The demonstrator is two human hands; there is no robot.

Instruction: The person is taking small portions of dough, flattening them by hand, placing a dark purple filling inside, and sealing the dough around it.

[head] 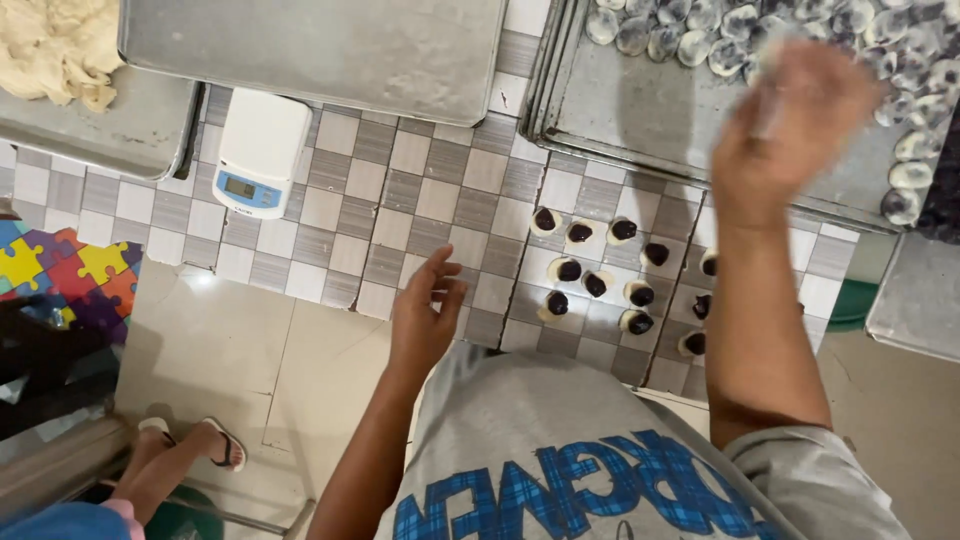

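Head view, looking down at checkered tile table.

Left hand over table edge, fingers loosely spread, released, holding nothing. Nearest thing: group of small pale dough rounds with dark filling just to its right on the table.

Right hand raised above metal tray, heavily motion-blurred; cannot tell if fingers are released or grasping anything.

Filled dough rounds: about 13 visible, loose rows on the tiles, each 1 with 1 dark blob on top; some partly hidden behind right forearm, so count approximate. None touching either hand.

Tray under right hand: shaped grey-white dough pieces packed along top and right rim, roughly 25 to 30, too blurred and crowded for exact count. Rest of tray bare metal.

1 more flat metal tray at top centre. 1 white digital scale with blue front, left of centre on the table. 1 lump of pale dough on another metal surface at top left.

1 puzzle-pattern foam mat, multicoloured, at left on the floor. Another person's 2 feet in sandals at bottom left, well apart from the hands.
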